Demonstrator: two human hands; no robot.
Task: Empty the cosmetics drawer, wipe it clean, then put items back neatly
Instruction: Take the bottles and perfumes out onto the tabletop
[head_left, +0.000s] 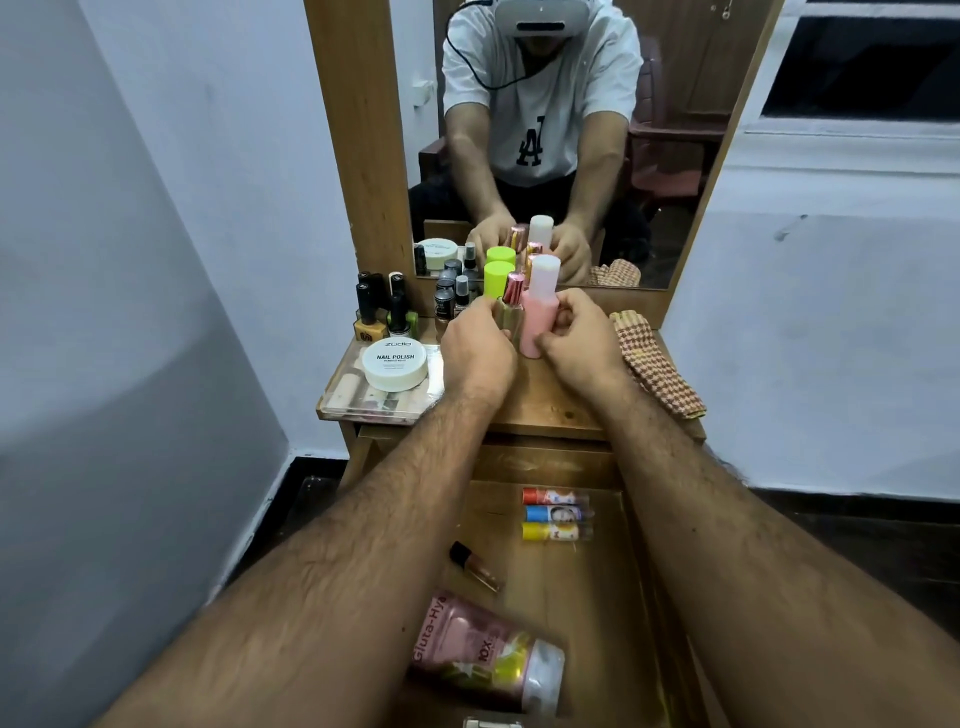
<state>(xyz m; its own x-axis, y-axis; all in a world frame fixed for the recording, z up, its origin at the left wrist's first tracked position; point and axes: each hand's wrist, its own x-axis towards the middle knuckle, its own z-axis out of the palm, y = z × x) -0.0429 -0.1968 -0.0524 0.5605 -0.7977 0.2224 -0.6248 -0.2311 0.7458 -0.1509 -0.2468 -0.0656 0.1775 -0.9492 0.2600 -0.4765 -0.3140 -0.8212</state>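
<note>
Nearest you, the open wooden drawer holds a pink lotion bottle with a white cap lying on its side, a small amber vial with a black cap, and three short tubes capped red, blue and yellow lying side by side toward the back. Above it, on the wooden table, your left hand is closed around a small gold-toned bottle with a pink metallic cap. Your right hand grips the tall pink bottle with a white cap, which stands upright, touching the gold-toned bottle. A checked cloth lies just right of your right hand. At left, a round white nail-polish jar rests on a clear flat case. Behind these stand nail polish bottles, a lime-green capped bottle and the mirror.
</note>
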